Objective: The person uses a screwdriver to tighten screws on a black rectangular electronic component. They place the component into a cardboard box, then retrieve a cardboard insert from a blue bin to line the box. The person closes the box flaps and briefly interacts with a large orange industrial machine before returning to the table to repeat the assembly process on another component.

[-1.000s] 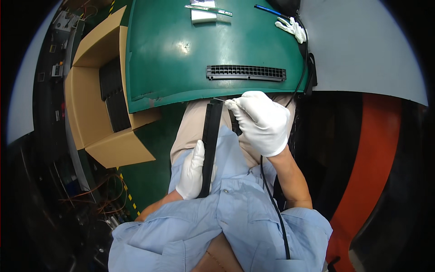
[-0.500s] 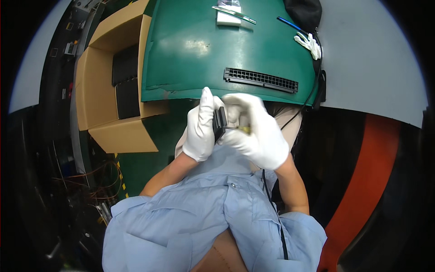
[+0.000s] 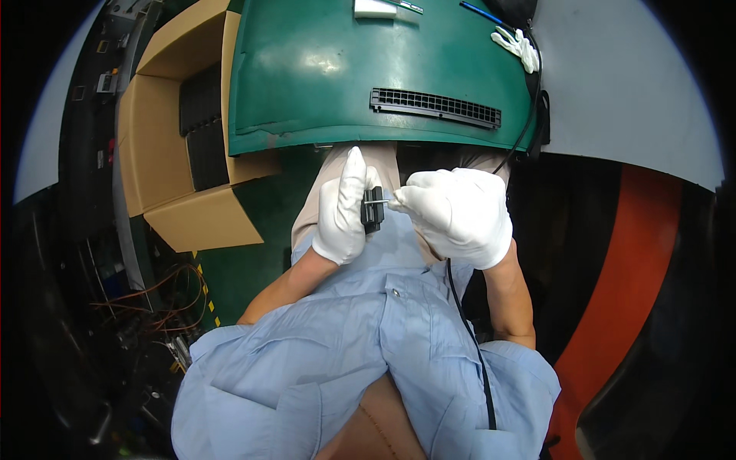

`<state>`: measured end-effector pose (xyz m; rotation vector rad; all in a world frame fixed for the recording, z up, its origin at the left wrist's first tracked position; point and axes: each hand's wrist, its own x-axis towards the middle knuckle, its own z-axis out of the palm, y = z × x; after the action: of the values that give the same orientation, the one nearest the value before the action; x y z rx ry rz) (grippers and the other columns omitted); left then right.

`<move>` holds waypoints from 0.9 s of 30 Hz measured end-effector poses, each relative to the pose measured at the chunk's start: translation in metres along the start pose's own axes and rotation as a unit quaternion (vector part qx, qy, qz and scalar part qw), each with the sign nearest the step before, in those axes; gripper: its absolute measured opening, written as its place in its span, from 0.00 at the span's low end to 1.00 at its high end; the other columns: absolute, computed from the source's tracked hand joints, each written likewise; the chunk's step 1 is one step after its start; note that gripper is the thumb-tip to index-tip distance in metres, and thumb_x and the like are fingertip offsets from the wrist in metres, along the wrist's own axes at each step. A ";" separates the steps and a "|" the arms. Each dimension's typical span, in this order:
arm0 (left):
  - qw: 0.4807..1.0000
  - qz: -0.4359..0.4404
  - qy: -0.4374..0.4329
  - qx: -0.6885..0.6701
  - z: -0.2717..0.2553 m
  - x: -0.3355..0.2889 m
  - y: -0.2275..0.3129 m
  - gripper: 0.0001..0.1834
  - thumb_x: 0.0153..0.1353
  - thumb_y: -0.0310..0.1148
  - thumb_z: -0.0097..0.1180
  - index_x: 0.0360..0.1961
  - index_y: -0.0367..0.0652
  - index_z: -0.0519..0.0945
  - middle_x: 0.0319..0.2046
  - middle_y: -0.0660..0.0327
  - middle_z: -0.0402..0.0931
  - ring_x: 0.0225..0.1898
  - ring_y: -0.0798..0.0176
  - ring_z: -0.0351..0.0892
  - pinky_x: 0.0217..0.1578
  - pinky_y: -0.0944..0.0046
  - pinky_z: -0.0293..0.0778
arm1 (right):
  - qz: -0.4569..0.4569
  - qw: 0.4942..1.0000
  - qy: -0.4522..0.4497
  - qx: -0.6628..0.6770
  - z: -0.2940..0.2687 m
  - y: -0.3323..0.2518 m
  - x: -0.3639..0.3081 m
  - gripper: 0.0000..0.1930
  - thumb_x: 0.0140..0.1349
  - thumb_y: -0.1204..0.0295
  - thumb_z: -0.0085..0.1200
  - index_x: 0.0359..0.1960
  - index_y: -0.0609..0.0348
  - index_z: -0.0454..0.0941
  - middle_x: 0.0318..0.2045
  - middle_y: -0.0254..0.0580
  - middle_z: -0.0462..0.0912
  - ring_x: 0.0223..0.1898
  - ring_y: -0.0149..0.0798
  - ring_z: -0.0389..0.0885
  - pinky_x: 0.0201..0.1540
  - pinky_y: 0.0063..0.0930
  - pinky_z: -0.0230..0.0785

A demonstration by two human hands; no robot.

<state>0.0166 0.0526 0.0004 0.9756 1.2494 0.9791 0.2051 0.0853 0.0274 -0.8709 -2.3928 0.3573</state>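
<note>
My left hand [image 3: 342,215], in a white glove, is closed around a black plastic part [image 3: 372,218], its thumb pointing up. The part is held upright above my lap, just off the table's near edge. My right hand [image 3: 458,216], also in a white glove, is curled around a screwdriver whose handle is hidden in the fingers. The screwdriver's thin metal shaft [image 3: 381,202] points left and reaches the upper portion of the black part. Whether its tip is inside the part or only against it, I cannot tell.
A long black grille [image 3: 435,107] lies on the green-topped table [image 3: 307,100]. Beyond it are a white block [image 3: 374,8], a blue pen-like stick [image 3: 483,14] and white gloves [image 3: 518,50]. At left an open cardboard box [image 3: 157,146] holds black pieces. A black cable [image 3: 469,337] hangs over my clothing.
My right hand has moved right, and its fingers have closed over the screwdriver's handle. The black part has turned in my left hand. The view has shifted, so the table sits higher.
</note>
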 end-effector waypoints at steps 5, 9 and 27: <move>1.000 0.013 -0.007 0.023 0.004 -0.002 0.000 0.38 0.77 0.58 0.24 0.14 0.45 0.65 0.11 0.70 0.60 0.14 0.75 0.55 0.19 0.70 0.54 | -0.014 0.997 -0.052 0.060 -0.007 0.001 -0.019 0.17 0.39 0.75 0.66 0.36 0.52 0.83 0.31 0.34 0.84 0.25 0.40 0.82 0.25 0.30 0.72; 0.999 0.022 -0.014 0.038 0.002 -0.002 -0.003 0.39 0.76 0.59 0.21 0.14 0.45 0.64 0.11 0.70 0.59 0.14 0.75 0.54 0.19 0.71 0.54 | 0.011 0.994 0.000 0.107 -0.013 -0.008 -0.020 0.15 0.42 0.75 0.69 0.35 0.51 0.83 0.29 0.34 0.84 0.24 0.37 0.82 0.25 0.27 0.71; 0.892 0.345 -0.126 0.265 -0.006 0.023 0.038 0.39 0.64 0.61 0.52 0.61 0.36 0.73 0.25 0.54 0.79 0.24 0.55 0.81 0.29 0.60 0.76 | 0.356 0.855 -0.207 0.315 -0.035 -0.025 0.025 0.20 0.62 0.54 0.59 0.34 0.62 0.81 0.24 0.53 0.81 0.25 0.49 0.82 0.32 0.35 0.74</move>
<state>0.0106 0.0859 0.0303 2.0044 0.9656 1.0041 0.1970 0.0847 0.0765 -1.4090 -1.9493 1.6538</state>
